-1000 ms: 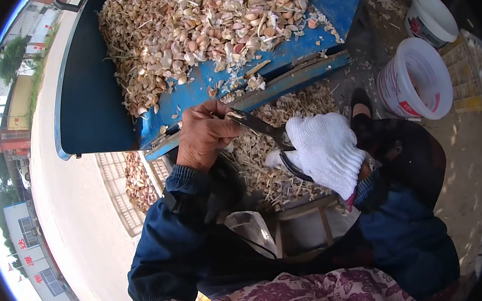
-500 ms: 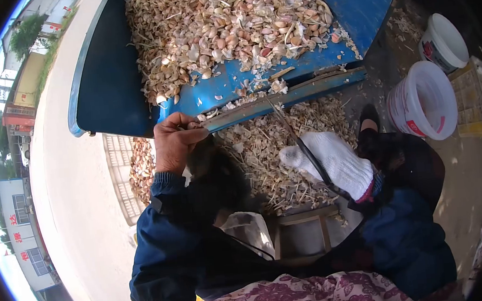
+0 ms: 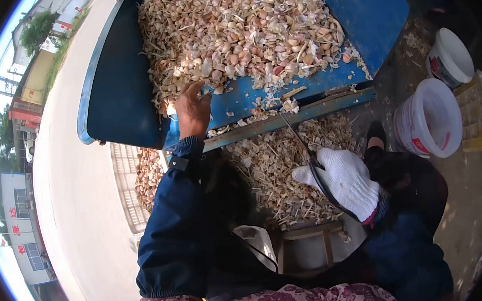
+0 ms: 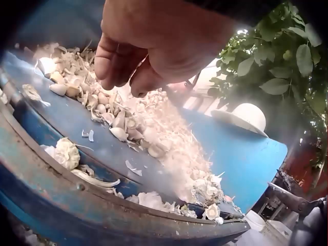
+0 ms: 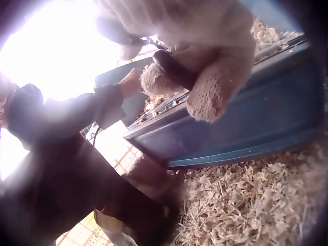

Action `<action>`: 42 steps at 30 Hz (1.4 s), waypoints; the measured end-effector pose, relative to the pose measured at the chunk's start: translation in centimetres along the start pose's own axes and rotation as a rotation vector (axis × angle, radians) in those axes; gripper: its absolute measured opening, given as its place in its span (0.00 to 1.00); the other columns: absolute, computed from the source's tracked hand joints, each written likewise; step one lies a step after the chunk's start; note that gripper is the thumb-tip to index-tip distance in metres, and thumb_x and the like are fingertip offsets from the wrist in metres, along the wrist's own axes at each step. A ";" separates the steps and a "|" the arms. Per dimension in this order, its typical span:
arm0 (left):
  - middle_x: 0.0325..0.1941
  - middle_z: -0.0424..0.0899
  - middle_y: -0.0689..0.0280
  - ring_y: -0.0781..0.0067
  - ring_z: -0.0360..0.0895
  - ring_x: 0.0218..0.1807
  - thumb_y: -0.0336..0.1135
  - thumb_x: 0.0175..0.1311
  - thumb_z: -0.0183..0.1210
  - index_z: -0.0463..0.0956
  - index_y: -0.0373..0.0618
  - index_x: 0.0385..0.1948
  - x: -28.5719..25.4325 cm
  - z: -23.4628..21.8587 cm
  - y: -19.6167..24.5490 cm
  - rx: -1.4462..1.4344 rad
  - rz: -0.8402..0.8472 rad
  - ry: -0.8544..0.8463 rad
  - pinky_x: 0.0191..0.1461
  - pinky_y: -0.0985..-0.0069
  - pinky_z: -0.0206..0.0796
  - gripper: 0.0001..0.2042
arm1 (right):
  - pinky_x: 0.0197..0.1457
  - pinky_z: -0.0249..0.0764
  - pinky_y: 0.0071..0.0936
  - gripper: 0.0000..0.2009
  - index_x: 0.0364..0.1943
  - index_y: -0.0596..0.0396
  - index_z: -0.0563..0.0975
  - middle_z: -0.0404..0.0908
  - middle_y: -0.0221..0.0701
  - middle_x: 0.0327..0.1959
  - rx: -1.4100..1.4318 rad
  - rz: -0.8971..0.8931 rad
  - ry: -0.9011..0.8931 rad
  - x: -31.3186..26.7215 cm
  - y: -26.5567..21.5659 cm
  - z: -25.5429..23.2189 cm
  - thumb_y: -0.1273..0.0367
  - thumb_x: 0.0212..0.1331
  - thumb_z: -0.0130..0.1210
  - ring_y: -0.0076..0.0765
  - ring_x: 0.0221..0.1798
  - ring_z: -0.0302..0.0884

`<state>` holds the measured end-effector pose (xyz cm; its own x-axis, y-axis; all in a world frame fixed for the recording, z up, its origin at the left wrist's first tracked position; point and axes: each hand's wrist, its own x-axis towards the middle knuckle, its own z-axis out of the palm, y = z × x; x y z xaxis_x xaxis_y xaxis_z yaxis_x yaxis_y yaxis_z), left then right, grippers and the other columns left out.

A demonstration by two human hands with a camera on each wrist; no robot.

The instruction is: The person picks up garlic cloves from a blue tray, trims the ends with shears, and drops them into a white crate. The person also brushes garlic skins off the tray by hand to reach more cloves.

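My bare left hand (image 3: 193, 111) is over the near left edge of a heap of garlic cloves (image 3: 242, 35) in a blue metal trough (image 3: 364, 13). In the left wrist view its bent fingers (image 4: 110, 64) hang loosely above the cloves, with a gap to the thumb and nothing seen between them. My right hand (image 3: 344, 181), in a white knit glove, holds dark-handled shears (image 3: 315, 170), their tip pointing up toward the trough's lip. The right wrist view shows a dark shears handle (image 5: 174, 69) between the gloved fingers.
Below the trough's lip (image 3: 306, 112) lies a pile of dry garlic stems and husks (image 3: 289, 175). Two white buckets (image 3: 401, 116) (image 3: 436, 56) stand at right. A crate (image 3: 126, 183) holding cloves (image 3: 147, 176) is at left. A white helmet-like object (image 4: 248, 117) rests on the trough's far side.
My left hand has moved from near the shears, left along the trough's lip, then up to the clove heap. The right hand has drawn the shears down and away from it.
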<state>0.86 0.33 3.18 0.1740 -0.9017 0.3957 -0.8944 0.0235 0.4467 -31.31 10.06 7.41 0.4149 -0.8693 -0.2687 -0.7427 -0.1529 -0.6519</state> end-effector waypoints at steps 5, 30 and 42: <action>0.55 0.76 0.52 0.56 0.78 0.50 0.25 0.51 0.59 0.74 0.38 0.52 1.8 6.5 -1.4 0.018 0.095 -0.062 0.52 0.66 0.70 0.22 | 0.29 0.71 0.43 0.29 0.22 0.61 0.75 0.75 0.48 0.17 0.015 0.111 -0.023 0.2 0.1 -1.7 0.43 0.52 0.59 0.55 0.25 0.78; 0.26 0.82 0.50 0.49 0.81 0.32 0.31 0.44 0.61 0.84 0.44 0.30 1.6 7.3 6.1 0.045 0.225 -0.152 0.39 0.59 0.73 0.09 | 0.34 0.74 0.41 0.30 0.23 0.60 0.76 0.76 0.45 0.17 -0.024 0.076 -0.035 -0.1 0.3 -2.2 0.41 0.50 0.60 0.51 0.27 0.80; 0.40 0.77 0.57 0.52 0.80 0.51 0.25 0.69 0.45 0.63 0.29 0.53 -6.0 2.6 9.0 -1.450 -0.825 -0.436 0.52 0.63 0.75 0.14 | 0.32 0.76 0.43 0.35 0.30 0.60 0.78 0.80 0.48 0.22 -0.134 0.096 -0.100 -0.4 -1.1 0.2 0.35 0.49 0.54 0.52 0.29 0.82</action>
<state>-9.29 4.82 2.77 0.0246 -0.9106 -0.4126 0.4807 -0.3511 0.8035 -30.52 10.65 8.07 0.3841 -0.8330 -0.3983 -0.8418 -0.1387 -0.5217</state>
